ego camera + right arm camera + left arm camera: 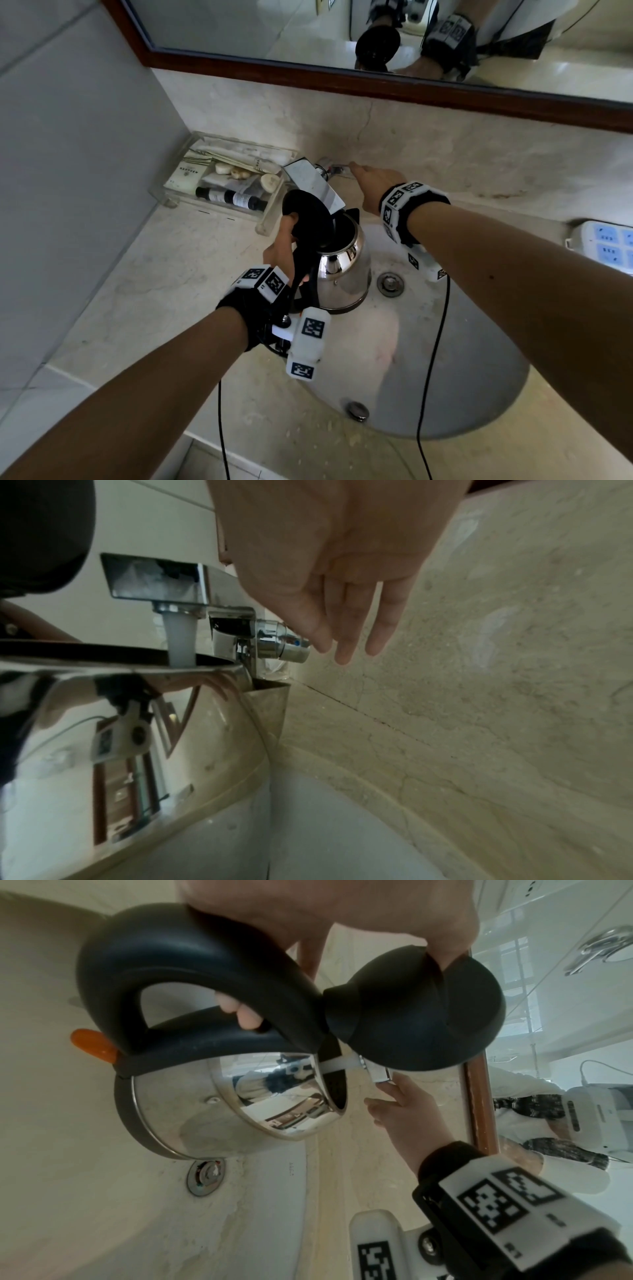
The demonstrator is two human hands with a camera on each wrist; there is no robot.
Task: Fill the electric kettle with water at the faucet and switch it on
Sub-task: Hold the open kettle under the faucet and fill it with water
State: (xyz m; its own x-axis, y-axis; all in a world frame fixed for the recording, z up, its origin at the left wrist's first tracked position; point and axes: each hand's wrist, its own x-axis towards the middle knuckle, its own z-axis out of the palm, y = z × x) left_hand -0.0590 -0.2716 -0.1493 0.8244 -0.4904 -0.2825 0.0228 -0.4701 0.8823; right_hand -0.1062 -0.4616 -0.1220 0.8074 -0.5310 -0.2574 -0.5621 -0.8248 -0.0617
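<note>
A steel kettle (342, 270) with a black handle (192, 969) and an orange switch (92, 1045) hangs over the sink basin (445, 377). My left hand (284, 246) grips the handle, thumb on the raised black lid (308, 219). The chrome faucet (315, 181) spout sits above the kettle mouth. Water (179, 642) streams from the faucet (157, 577) into the kettle (137, 723). My right hand (373, 185) reaches behind the faucet, fingers straight, fingertips (342, 653) at the chrome lever knob (287, 645).
A clear tray (222, 181) of toiletries stands at the back left on the marble counter (154, 291). A power strip (606, 243) lies at the right edge. A wood-framed mirror (376, 78) hangs above. The drain (390, 284) shows beside the kettle. Black cables hang from both wrists.
</note>
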